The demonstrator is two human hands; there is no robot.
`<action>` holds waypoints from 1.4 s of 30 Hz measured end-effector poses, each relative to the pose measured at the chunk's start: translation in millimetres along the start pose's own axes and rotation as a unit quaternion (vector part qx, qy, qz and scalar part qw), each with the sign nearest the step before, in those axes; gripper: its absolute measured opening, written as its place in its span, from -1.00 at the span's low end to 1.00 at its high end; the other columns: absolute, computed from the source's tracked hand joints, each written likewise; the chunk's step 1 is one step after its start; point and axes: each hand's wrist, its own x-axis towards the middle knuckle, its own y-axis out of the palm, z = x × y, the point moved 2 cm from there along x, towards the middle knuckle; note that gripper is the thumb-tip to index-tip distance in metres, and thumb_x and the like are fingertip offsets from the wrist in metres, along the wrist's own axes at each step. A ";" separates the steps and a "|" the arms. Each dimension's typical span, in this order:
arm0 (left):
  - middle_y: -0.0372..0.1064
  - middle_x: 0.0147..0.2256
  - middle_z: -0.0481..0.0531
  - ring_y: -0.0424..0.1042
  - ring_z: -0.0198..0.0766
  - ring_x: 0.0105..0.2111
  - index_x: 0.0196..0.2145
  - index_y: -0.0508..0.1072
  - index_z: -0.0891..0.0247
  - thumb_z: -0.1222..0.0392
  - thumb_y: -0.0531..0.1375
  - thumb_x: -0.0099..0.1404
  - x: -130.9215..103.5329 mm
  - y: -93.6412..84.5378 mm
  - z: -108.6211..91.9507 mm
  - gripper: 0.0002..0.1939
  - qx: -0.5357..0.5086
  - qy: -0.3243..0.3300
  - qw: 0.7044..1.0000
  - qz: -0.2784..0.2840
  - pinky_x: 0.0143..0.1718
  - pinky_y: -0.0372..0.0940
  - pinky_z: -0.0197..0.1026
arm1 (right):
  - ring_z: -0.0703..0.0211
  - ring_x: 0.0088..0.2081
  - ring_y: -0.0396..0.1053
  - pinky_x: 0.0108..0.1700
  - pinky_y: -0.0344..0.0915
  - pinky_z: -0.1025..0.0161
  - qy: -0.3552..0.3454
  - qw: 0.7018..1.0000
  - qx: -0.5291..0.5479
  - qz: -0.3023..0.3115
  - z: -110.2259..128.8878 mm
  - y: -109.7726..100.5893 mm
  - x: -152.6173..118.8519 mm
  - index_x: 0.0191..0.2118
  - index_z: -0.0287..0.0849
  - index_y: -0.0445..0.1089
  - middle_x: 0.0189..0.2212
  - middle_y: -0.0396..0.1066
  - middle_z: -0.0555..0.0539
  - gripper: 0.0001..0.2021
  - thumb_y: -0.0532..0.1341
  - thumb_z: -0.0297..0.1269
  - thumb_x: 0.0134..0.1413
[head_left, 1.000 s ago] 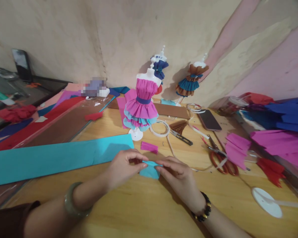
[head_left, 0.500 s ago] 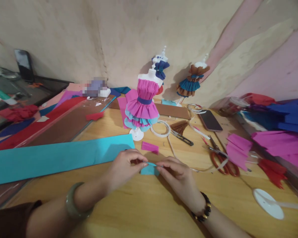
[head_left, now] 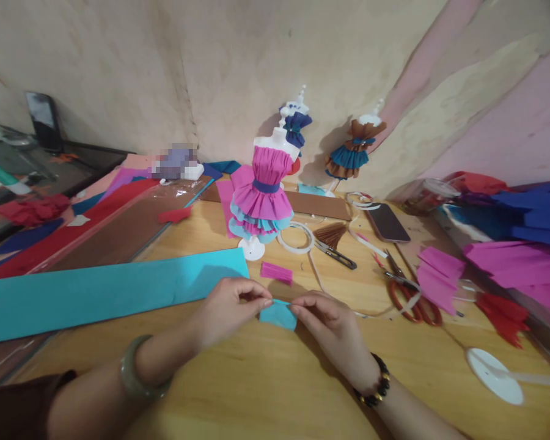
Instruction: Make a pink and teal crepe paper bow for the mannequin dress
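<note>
Between my two hands is a small piece of turquoise crepe paper point(head_left: 278, 315), pinched along its upper edge. My left hand point(head_left: 233, 308) is closed on its left corner, thumb against fingertips. On the opposite corner my right hand point(head_left: 329, 324) pinches in the same way. To the left lies a long folded turquoise paper strip point(head_left: 119, 287), its right end just behind my left hand. A small pleated magenta piece point(head_left: 276, 272) rests behind the held paper. Beyond it stands a miniature dress form point(head_left: 266, 177) in a magenta and light blue ruffled dress with a dark blue waistband.
Two more dressed forms, one blue point(head_left: 297, 125) and one brown and teal point(head_left: 355, 150), stand by the wall. Around the right side are a tape roll point(head_left: 296, 238), thread snips point(head_left: 337, 255), orange-handled scissors point(head_left: 415, 300), a phone point(head_left: 388, 222), a white disc point(head_left: 495, 376) and coloured paper.
The held turquoise piece now shows more of its face, its lower right corner hanging lower. My hands have barely moved.
</note>
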 end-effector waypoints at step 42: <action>0.59 -0.25 0.03 0.53 -0.19 -0.28 -0.27 0.61 0.24 0.20 0.24 0.14 0.2 -2.7 1.3 -0.80 -0.142 -0.017 0.989 0.045 -0.19 0.38 -0.17 | 0.10 -0.40 0.58 -0.31 0.55 0.22 0.113 0.968 0.224 -0.009 -3.3 2.7 2.3 -0.38 0.03 0.61 -0.39 0.62 -0.04 -0.88 0.42 -0.17 -0.15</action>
